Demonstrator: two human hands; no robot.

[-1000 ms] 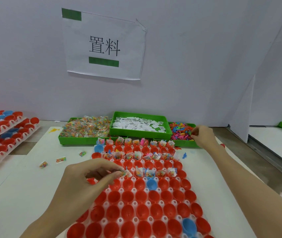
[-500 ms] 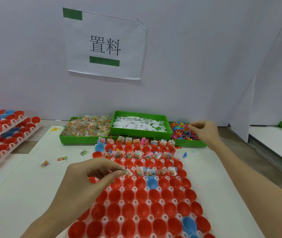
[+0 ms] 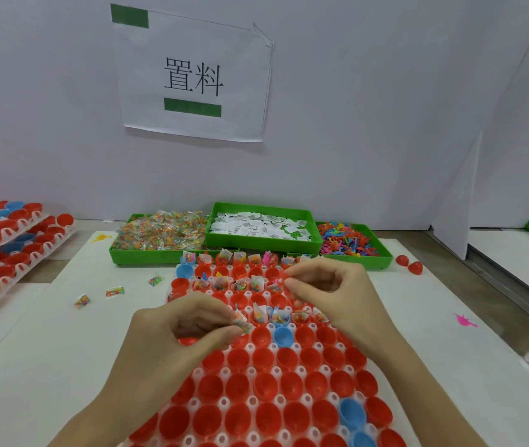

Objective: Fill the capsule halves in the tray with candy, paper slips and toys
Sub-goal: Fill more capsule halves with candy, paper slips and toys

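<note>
While stacked trays of red and blue capsule halves [image 3: 5,243] fill the left edge of the frame, three loose candy packets [image 3: 114,291] lie on the white table [image 3: 31,350] just right of them. Along the back, from left to right, stand a green bin of candy [image 3: 160,235], a green bin of paper slips [image 3: 259,227] and a green bin of toys [image 3: 350,241]. At lower centre sits the tray [image 3: 256,375] of red and blue cups; its far rows hold packets and slips, its near rows are bare. The left hand [image 3: 172,343], lower centre-left, pinches a candy packet with a paper slip [image 3: 242,321] between thumb and fingers, over the tray's left side. The right hand [image 3: 337,295], centre right, hovers over the far right rows with fingers curled and tips pinched; what they grip is too small to tell. Further right, a pink toy [image 3: 464,321] lies on the table, and two red capsule pieces [image 3: 409,264] rest beyond it
</note>
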